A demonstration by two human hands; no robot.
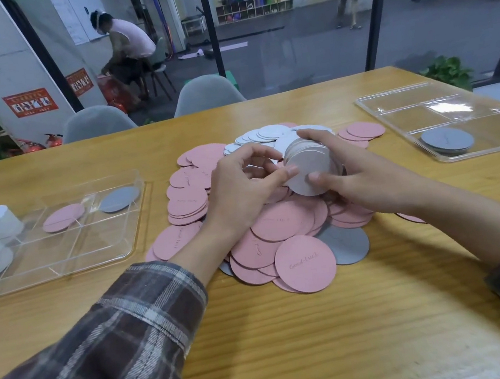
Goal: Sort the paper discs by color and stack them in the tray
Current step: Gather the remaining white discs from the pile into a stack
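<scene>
Here, the left hand (239,187) and right hand (355,178) gripped a stack of white round paper discs (307,167) on edge above a heap of pink, white and grey paper discs (282,226) on a wooden table (294,342), near a clear plastic tray (90,239).

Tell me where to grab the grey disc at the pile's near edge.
Grip its bare near-right rim, coming in low from the right. The grey disc lies flat on the table with its left and far parts under pink discs, so probably only that rim is free to pinch.
</scene>
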